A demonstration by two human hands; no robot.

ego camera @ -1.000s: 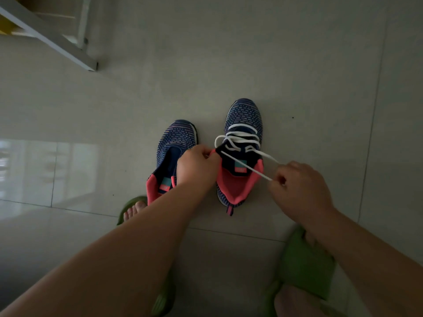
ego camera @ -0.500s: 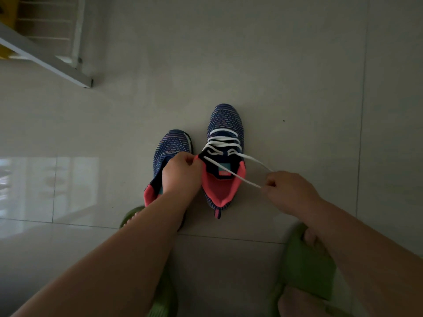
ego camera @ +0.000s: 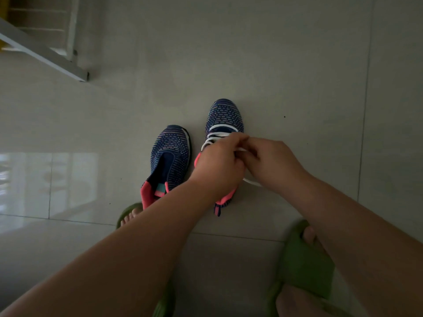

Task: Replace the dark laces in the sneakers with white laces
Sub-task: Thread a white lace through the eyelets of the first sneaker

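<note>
Two navy knit sneakers with pink collars stand side by side on the tiled floor, toes pointing away. The left sneaker has no lace. The right sneaker carries a white lace through its eyelets. My left hand and my right hand meet over the right sneaker's tongue, fingertips together, pinching the white lace. A loose stretch of the lace shows under my right wrist. The sneaker's opening is hidden by my hands.
My feet in green slippers stand at the near edge, one partly under my left forearm. A white metal frame crosses the top left corner. Pale glossy floor tiles surround the sneakers.
My right hand has moved left from the floor side and joined my left hand above the right sneaker. The lace end that was stretched out to the right is now gathered between both hands.
</note>
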